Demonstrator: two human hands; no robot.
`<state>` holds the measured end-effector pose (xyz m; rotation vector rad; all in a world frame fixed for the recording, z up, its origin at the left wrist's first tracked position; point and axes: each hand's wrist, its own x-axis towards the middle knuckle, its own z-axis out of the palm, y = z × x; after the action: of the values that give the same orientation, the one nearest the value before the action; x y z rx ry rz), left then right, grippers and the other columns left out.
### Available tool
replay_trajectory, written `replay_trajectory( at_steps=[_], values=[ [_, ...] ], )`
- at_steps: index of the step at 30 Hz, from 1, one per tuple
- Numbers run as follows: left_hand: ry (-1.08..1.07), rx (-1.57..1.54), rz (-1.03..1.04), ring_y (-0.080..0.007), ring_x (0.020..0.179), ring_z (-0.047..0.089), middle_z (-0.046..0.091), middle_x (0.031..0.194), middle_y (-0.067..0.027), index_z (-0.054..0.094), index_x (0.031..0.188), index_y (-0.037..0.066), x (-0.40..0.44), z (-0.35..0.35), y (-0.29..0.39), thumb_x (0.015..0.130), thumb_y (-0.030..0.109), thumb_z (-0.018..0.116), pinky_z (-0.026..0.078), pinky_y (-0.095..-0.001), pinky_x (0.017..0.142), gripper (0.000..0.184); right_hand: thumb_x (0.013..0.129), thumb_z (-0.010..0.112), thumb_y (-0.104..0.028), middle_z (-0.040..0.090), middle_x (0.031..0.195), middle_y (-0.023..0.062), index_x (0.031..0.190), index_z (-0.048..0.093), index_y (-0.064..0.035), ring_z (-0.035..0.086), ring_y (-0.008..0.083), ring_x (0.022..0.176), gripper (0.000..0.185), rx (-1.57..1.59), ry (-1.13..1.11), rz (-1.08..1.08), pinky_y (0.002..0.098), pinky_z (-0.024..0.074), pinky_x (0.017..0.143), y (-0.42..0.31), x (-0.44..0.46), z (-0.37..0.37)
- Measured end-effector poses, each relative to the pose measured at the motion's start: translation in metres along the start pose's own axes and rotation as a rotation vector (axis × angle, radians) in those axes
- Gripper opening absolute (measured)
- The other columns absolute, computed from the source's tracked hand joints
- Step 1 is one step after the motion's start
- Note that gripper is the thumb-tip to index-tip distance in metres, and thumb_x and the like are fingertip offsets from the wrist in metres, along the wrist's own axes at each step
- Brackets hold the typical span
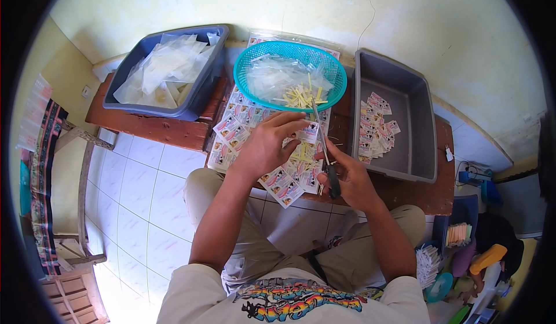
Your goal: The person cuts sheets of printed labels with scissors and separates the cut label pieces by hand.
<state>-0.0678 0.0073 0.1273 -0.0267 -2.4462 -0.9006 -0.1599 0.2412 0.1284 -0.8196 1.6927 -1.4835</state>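
My right hand [350,176] is closed on a pair of scissors [332,180] with dark handles, its blades pointing away from me. Between thumb and fingers, my left hand [266,144] holds a small printed label [309,131], right beside the blades. Beneath both hands lie printed label sheets [281,186] and thin yellow paper strips. Just beyond the blades stands a turquoise basket [238,72] of clear plastic pieces [278,72], with yellow strips [301,97] heaped at its near side.
A grey tub [405,164] at the right holds loose cut labels [373,130]. At the left, a blue-grey tub [200,101] is filled with translucent plastic bags [168,66]. Both rest on a brown wooden bench [168,130] along the wall. Another person [492,260] is at the lower right.
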Motion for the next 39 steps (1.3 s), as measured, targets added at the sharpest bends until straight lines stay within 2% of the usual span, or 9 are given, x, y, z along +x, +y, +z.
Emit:
replay_trajectory(
  at_steps=[3,7,9,19,27,33,36,38,39],
  values=[
    [-0.011,0.019,0.048,-0.0336,0.122,0.067,0.071,0.13,-0.0122,0.073,0.122,0.008,0.0,0.0,0.0,0.08,-0.001,0.081,0.057,-0.0427,0.102,0.044,0.093,0.082,-0.009,0.068,0.122,0.0077,0.163,0.038,-0.0045,0.064,0.0081,0.094,0.083,-0.135,0.025,-0.058,0.0252,0.0568,0.08,0.0,0.003,-0.001],
    [-0.043,-0.01,0.069,-0.0334,0.121,0.068,0.071,0.131,-0.0121,0.074,0.118,0.007,-0.002,0.0,-0.001,0.081,-0.001,0.08,0.057,-0.0425,0.101,0.039,0.092,0.083,-0.007,0.068,0.119,0.0063,0.162,0.04,-0.0048,0.065,0.0085,0.098,0.082,-0.072,0.077,-0.055,0.026,0.0579,0.083,0.002,0.006,0.001],
    [-0.048,-0.013,0.059,-0.0334,0.121,0.068,0.071,0.13,-0.0121,0.074,0.117,0.006,-0.001,0.0,-0.001,0.081,-0.001,0.08,0.057,-0.0424,0.101,0.038,0.092,0.08,-0.001,0.063,0.141,0.011,0.163,0.035,-0.0024,0.063,0.0108,0.112,0.084,-0.026,0.052,0.017,0.028,0.0564,0.096,-0.004,0.005,0.002],
    [-0.036,0.021,0.083,-0.0334,0.12,0.068,0.072,0.129,-0.0123,0.075,0.116,0.006,-0.002,-0.004,-0.001,0.08,-0.002,0.08,0.056,-0.0424,0.102,0.037,0.093,0.079,-0.001,0.065,0.136,0.0098,0.161,0.038,-0.0018,0.064,0.0099,0.107,0.08,0.002,0.047,-0.02,0.0269,0.0556,0.095,-0.001,0.006,0.004],
    [-0.035,0.026,0.094,-0.0342,0.122,0.067,0.071,0.13,-0.0129,0.074,0.118,0.006,-0.003,-0.007,0.001,0.079,-0.002,0.08,0.056,-0.0428,0.103,0.04,0.094,0.078,-0.001,0.062,0.139,0.0122,0.161,0.039,-0.0035,0.063,0.0116,0.115,0.078,0.073,0.044,0.005,0.0284,0.0548,0.1,-0.002,0.004,0.005],
    [0.004,0.024,0.049,-0.0375,0.123,0.066,0.069,0.133,-0.0152,0.068,0.133,0.009,-0.003,-0.005,0.007,0.078,0.002,0.084,0.055,-0.0437,0.104,0.058,0.093,0.078,0.0,0.06,0.142,0.0123,0.163,0.036,-0.0059,0.061,0.0116,0.12,0.082,0.139,0.053,0.008,0.0278,0.0546,0.101,0.004,0.005,0.004],
    [0.132,0.03,0.009,-0.0347,0.12,0.068,0.069,0.132,-0.0164,0.064,0.139,0.006,-0.008,0.007,0.006,0.081,0.011,0.087,0.056,-0.0424,0.101,0.062,0.092,0.08,0.0,0.064,0.132,0.0084,0.162,0.038,-0.0046,0.065,0.0115,0.107,0.081,0.109,0.091,-0.053,0.0284,0.0581,0.095,0.006,0.006,0.007],
    [0.142,-0.159,-0.357,-0.03,0.116,0.07,0.069,0.131,-0.0183,0.062,0.14,0.0,-0.015,0.018,0.011,0.084,0.022,0.088,0.058,-0.0408,0.097,0.065,0.092,0.081,0.0,0.064,0.132,0.0087,0.162,0.038,-0.0045,0.065,0.0111,0.106,0.082,0.074,0.092,-0.06,0.0283,0.0583,0.094,0.004,0.005,0.008],
    [0.143,-0.16,-0.358,-0.03,0.116,0.07,0.069,0.131,-0.0183,0.062,0.14,0.0,-0.019,0.025,0.011,0.084,0.022,0.088,0.058,-0.0408,0.097,0.065,0.091,0.081,-0.001,0.064,0.133,0.009,0.162,0.039,-0.0045,0.064,0.0108,0.106,0.082,0.039,0.09,-0.064,0.0283,0.0586,0.093,0.002,0.005,0.008]
  ],
)
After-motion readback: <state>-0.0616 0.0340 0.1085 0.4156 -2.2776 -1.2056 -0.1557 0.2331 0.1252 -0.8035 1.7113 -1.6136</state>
